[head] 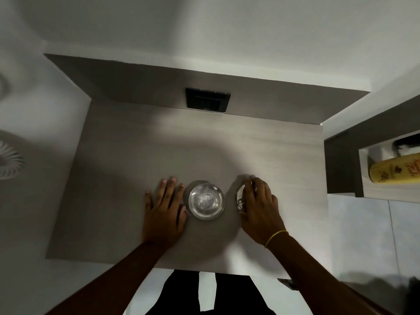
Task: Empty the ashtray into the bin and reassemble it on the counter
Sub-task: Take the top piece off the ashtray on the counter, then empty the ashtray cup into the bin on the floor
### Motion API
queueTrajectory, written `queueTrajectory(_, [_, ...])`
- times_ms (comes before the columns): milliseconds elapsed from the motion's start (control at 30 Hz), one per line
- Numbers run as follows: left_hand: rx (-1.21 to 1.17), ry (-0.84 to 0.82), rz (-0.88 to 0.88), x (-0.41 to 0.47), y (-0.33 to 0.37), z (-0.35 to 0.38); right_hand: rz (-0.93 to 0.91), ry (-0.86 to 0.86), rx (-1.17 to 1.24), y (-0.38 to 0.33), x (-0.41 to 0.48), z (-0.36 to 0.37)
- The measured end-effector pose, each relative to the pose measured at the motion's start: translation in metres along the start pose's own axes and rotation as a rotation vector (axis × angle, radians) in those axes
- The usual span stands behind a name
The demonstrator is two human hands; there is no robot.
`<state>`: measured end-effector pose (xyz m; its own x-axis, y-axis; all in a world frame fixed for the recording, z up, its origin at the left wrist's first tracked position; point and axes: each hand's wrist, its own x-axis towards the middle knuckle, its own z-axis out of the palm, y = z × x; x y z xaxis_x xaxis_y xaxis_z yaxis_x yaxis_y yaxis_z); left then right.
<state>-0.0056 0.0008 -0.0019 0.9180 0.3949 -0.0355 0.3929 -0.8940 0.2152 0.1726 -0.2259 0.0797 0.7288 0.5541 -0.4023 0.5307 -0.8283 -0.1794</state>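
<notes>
A round shiny metal ashtray bowl point(206, 200) stands on the grey counter point(127, 160), with pale ash residue at its bottom. My left hand point(165, 208) lies flat on the counter just left of the bowl, fingers spread, its thumb close to the bowl's rim. My right hand point(259, 205) is curled over a second shiny metal piece, the ashtray lid point(240, 198), which sits to the right of the bowl and is mostly hidden under the fingers. Bowl and lid are apart.
A black wall socket plate point(208, 100) sits on the backsplash behind the counter. At the right, a shelf niche holds a yellow bottle point(394, 169) lying on its side. A white round vent point(9, 163) is on the left wall. The counter's front edge is near my body.
</notes>
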Motion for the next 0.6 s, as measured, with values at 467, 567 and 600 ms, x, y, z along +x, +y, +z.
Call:
queueTrajectory(467, [0.005,-0.005,-0.009,0.001,0.0,0.001,-0.171,-0.004,0.208,-0.069,0.023,0.004])
queueTrajectory(567, [0.036,-0.019,0.004,0.002,-0.001,0.002,-0.153,-0.02,0.187,-0.074,0.034,0.005])
queueTrajectory(600, [0.035,-0.019,0.004,0.002,-0.002,0.002,-0.134,-0.017,0.215,-0.073,0.037,0.005])
